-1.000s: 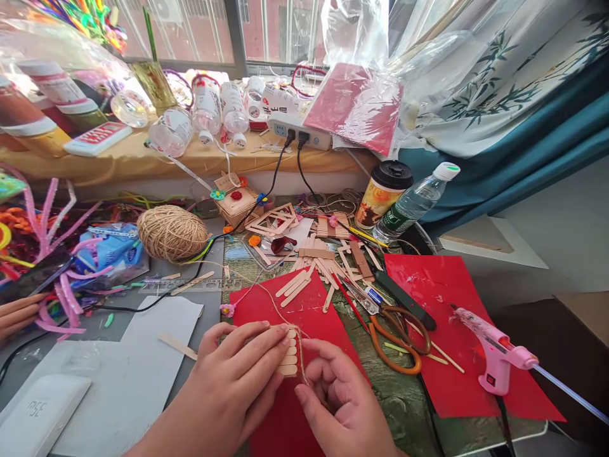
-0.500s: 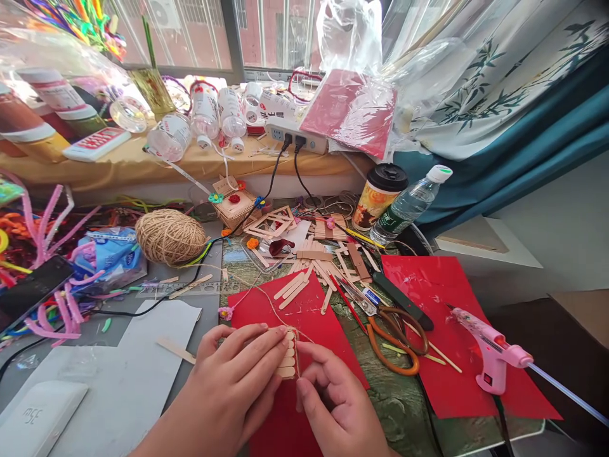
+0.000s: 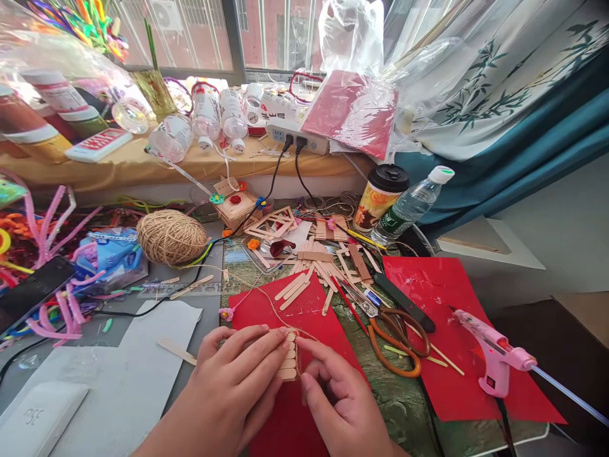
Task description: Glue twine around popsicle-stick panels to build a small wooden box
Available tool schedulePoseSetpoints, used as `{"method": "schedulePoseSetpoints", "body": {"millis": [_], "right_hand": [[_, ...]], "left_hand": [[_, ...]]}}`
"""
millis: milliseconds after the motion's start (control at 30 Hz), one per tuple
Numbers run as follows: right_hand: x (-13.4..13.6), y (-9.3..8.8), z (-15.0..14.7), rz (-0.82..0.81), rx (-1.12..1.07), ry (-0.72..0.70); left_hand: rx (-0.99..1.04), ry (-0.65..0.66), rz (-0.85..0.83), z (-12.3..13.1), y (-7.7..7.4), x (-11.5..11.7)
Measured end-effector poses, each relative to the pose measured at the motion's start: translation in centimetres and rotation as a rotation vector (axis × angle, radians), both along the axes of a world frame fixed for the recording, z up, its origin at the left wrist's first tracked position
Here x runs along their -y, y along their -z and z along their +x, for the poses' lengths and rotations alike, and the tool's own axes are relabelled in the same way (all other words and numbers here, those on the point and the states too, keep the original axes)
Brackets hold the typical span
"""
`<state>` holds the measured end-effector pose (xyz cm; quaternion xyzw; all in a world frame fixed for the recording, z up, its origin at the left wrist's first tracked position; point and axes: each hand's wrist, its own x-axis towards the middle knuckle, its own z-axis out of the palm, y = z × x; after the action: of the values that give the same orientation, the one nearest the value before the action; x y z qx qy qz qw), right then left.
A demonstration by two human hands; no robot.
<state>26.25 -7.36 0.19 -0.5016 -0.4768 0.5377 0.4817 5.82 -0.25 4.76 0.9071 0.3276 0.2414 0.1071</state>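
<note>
My left hand [image 3: 235,381] lies over a small panel of glued popsicle sticks [image 3: 288,357] and presses it onto a red paper sheet [image 3: 304,311]. My right hand [image 3: 340,400] is closed in a pinch at the panel's right edge, where a strand of jute twine [image 3: 266,299] wraps the sticks. The twine runs back across the table toward a ball of twine [image 3: 171,237] at the left.
A heap of loose popsicle sticks [image 3: 323,263] lies beyond the red sheet. Orange-handled scissors [image 3: 394,343] and a pink glue gun [image 3: 495,355] rest to the right on another red sheet [image 3: 451,317]. A coffee cup [image 3: 383,197], water bottle [image 3: 412,203] and power strip [image 3: 297,134] stand behind.
My right hand has moved up and left to the panel's right edge. Another person's hand at the far left has gone from view.
</note>
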Motion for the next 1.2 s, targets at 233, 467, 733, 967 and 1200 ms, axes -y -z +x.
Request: {"method": "schedulePoseSetpoints", "body": {"millis": [233, 467, 733, 967, 1200], "right_hand": [[-0.5, -0.2, 0.6, 0.07, 0.042, -0.066], [-0.2, -0.7, 0.6, -0.017, -0.072, -0.019], [0.4, -0.9, -0.1, -0.141, -0.204, 0.021], [0.4, -1.1, -0.1, -0.22, -0.284, 0.047], [0.0, -0.7, 0.3, -0.183, -0.255, -0.016]], "left_hand": [[-0.002, 0.009, 0.047, 0.2, -0.7, -0.2], [-0.004, 0.005, 0.044, 0.3, -0.6, -0.2], [-0.029, 0.013, 0.065, 0.3, -1.0, -0.5], [-0.021, 0.005, 0.037, 0.1, -0.7, -0.3], [-0.008, 0.012, 0.041, 0.2, -0.9, -0.4]]}}
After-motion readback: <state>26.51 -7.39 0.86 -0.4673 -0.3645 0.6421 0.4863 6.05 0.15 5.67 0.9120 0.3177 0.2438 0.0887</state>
